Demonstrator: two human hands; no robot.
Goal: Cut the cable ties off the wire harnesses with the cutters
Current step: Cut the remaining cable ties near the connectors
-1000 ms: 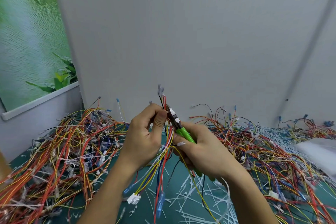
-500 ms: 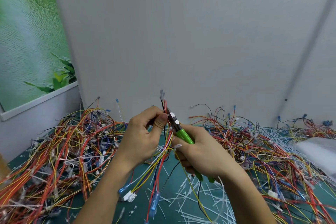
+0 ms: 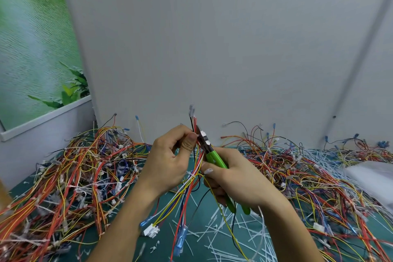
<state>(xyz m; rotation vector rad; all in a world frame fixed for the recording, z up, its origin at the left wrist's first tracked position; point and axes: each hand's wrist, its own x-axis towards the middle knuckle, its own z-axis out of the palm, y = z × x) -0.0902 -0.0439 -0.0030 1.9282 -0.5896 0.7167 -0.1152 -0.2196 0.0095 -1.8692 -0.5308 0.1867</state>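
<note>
Cutters (image 3: 209, 152) bite harness (image 3: 194, 168) between both hands.

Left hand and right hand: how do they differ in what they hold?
The left hand pinches the wire harness near its upper end; the right hand grips the green cutters. The left hand sits slightly higher than the right hand. Both are bare and raised above the table.

Plain pale grey wall panels (image 3: 212, 38) far. Green leafy mural (image 3: 32, 49) left, above white ledge (image 3: 46, 117). Teal bench (image 3: 168, 238) near.
</note>
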